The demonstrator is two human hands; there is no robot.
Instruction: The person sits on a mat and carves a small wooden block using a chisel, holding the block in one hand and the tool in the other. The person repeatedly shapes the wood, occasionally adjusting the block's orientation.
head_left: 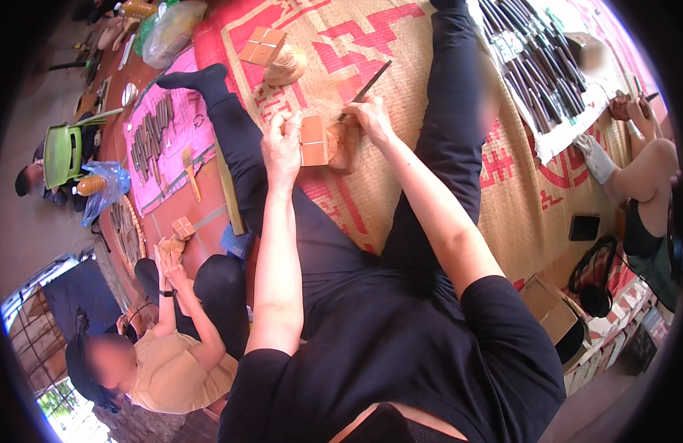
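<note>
On the mat between my legs is a carved wooden piece: a square block [314,140] with a rounded, carved part [344,146] to its right. My left hand [283,148] is closed on the block's left edge, fingers curled at its upper corner. My right hand [368,118] grips a slim dark carving chisel [374,79] just above the rounded part. The chisel's long end points up and right; its working end is hidden near my fingers. Farther off stands a similar wooden piece, its square top [263,46] marked with pale crossed lines.
Rows of dark carving tools lie on a white cloth [546,140] at far right and a pink cloth [143,122] at left. A brush [191,174] lies near the pink cloth. A co-worker [180,362] at lower left holds another wooden piece [183,227]; another person's leg [637,173] is at right.
</note>
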